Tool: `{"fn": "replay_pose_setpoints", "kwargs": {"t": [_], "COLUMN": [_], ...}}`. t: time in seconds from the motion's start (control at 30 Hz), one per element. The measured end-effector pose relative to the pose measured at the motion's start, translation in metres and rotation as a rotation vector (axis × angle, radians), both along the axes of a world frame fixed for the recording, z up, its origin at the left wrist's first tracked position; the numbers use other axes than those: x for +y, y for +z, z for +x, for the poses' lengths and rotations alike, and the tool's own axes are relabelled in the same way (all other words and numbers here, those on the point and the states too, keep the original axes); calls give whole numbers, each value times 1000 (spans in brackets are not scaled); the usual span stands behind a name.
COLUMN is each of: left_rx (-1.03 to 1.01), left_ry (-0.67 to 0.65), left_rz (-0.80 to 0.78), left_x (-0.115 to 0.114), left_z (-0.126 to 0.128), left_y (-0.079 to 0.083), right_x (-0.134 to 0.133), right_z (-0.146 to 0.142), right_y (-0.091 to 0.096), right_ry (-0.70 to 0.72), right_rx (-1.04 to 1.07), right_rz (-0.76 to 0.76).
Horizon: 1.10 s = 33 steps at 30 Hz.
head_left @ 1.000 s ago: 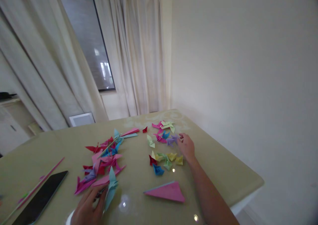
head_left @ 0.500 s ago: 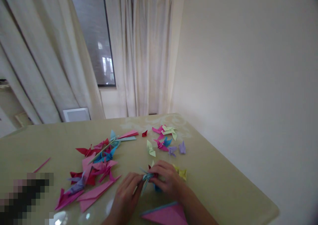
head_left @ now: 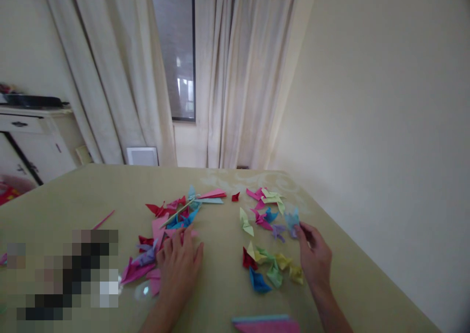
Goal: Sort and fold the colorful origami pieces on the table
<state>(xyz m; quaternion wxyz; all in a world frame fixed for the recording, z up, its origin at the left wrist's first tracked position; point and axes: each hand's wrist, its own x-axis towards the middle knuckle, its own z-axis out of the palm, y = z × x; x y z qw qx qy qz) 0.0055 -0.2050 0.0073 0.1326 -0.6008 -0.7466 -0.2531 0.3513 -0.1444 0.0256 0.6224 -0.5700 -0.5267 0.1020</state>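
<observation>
My right hand pinches a light-blue origami crane at the right side of the table, close above a purple folded piece. My left hand lies over the left pile with its fingers apart. A pink folded paper shows beside its fingertips; what lies under the palm is hidden. Between the hands, small folded pieces form a group: a dark blue one, a red one, a green one and several yellow ones.
A pink and blue paper stack lies at the near edge. Farther back are a pale green piece, a small red piece and magenta pieces. A thin pink strip lies at left, near a blurred-out area. A wall borders the right.
My hands have moved apart. The right one has carried the light-blue crane to the right, while the left has let go and moved to the left pile. The view has turned slightly left.
</observation>
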Motion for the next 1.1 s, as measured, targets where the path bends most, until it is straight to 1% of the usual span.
{"fn": "replay_pose_setpoints", "kwargs": {"t": [0.03,0.07,0.13,0.2,0.27,0.3,0.37,0.43,0.47,0.53,0.6,0.63,0.7,0.77,0.87,0.93,1.0,1.03,1.1], "left_rx": [40,65,71,24,-88,-177,-418,-716,-872,-1164,-1369,-1424,-1457,-1444,-1438,-1409,-1297,-1199,-908], "left_ry": [30,33,-6,-76,-167,-217,-318,-410,-461,-577,-691,-743,-827,-881,-885,-832,-723,-651,-488], "left_rz": [-61,-109,-169,-169,-106,-51,73,139,129,44,-43,-68,-83,-84,-102,-119,-77,-27,79], "left_x": [0,0,1,3,7,9,11,9,6,-1,-8,-11,-16,-20,-23,-22,-17,-13,-4], "left_z": [-4,-7,-12,-15,-17,-16,-11,1,9,27,43,49,57,61,60,55,46,39,23], "left_y": [1,1,1,2,4,6,10,14,15,15,14,13,12,12,14,15,17,17,16], "right_x": [5,9,13,13,9,6,-3,-13,-19,-28,-37,-41,-48,-53,-57,-58,-55,-51,-41], "right_z": [6,10,13,9,1,-4,-17,-32,-40,-55,-68,-74,-83,-90,-96,-95,-90,-85,-73], "right_y": [-3,-6,-10,-10,-7,-5,2,8,10,13,15,16,16,16,16,17,18,18,17], "right_ry": [-6,8,52,63,56,56,87,168,228,379,535,604,709,769,809,809,758,713,579], "right_rx": [30,50,62,32,-26,-60,-129,-205,-250,-352,-443,-471,-475,-431,-364,-323,-225,-149,31], "right_rz": [-28,-53,-82,-63,-18,5,54,112,145,191,205,197,157,112,83,62,28,15,9]}}
